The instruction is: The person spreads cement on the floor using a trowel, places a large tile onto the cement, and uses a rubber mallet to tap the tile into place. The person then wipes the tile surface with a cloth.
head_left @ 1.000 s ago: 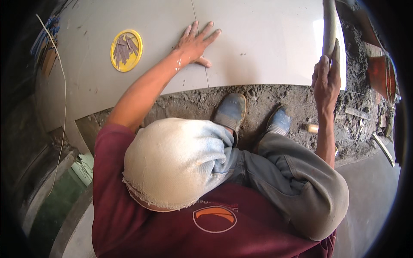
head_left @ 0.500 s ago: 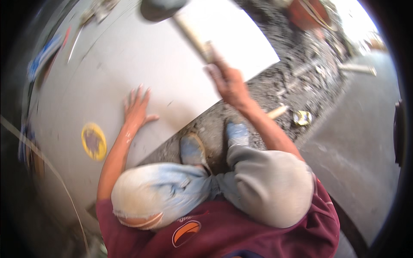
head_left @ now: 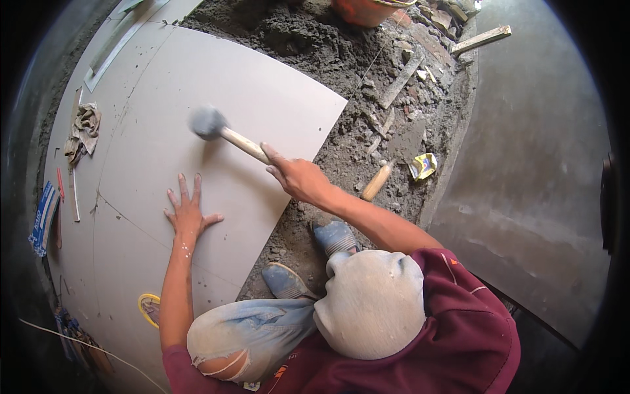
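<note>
My right hand (head_left: 298,178) is closed round the wooden handle of a rubber mallet (head_left: 244,144). Its dark grey head, slightly blurred, hangs over the large pale floor tiles (head_left: 262,82) and casts a soft shadow. Whether the head touches the tile I cannot tell. Flat on the tile surface lies my left hand (head_left: 188,215), fingers spread, holding nothing. A round yellow-rimmed object (head_left: 150,308) sits beside my left forearm, partly hidden by it.
Rough grey mortar (head_left: 295,43) and rubble border the tiles. An orange bucket (head_left: 367,12) stands at the far side. A wooden handle (head_left: 378,182) and a crumpled wrapper (head_left: 423,167) lie near my right arm. A rag (head_left: 85,130) and a blue packet (head_left: 44,218) lie left.
The mallet has come down and nearer from a raised position, its head swinging lower over the tile. My left hand still lies spread on the tile. The whole view has shifted.
</note>
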### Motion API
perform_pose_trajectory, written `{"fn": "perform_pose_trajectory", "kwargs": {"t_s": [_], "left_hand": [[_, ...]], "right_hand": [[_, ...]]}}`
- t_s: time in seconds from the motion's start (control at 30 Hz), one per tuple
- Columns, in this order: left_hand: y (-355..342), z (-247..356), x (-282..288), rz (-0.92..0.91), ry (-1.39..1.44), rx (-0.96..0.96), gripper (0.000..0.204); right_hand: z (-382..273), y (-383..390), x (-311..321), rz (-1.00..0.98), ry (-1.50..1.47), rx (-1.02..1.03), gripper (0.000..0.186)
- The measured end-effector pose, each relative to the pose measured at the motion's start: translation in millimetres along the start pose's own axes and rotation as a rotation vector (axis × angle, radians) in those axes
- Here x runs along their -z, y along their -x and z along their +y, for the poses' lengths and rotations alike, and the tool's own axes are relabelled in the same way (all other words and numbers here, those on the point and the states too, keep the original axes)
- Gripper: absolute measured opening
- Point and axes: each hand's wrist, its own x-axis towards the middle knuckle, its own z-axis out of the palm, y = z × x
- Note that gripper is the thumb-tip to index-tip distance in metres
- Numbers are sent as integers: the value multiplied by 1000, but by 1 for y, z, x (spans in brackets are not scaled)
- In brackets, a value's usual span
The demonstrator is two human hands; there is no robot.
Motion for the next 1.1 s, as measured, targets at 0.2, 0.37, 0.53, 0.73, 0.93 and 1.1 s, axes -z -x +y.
{"fn": "perform_pose_trajectory", "kwargs": {"t_s": [0.2,0.37,0.53,0.73,0.93,1.1], "left_hand": [[-4,-13,-22,73,66,-27,129],[57,-71,-79,118,91,-107,128],[128,-107,-136,202,121,-81,129],[135,-100,-148,253,124,-71,129],[134,-101,-144,244,108,-50,129],[134,-99,-139,199,102,-42,132]], "right_hand": [[-43,-1,10,263,-273,395,56],[-72,18,19,357,-199,341,35],[-70,34,17,358,-444,494,65],[-48,31,-33,312,-136,425,62],[-13,14,-40,119,-24,425,54],[-8,15,-51,208,-8,549,58]]}}
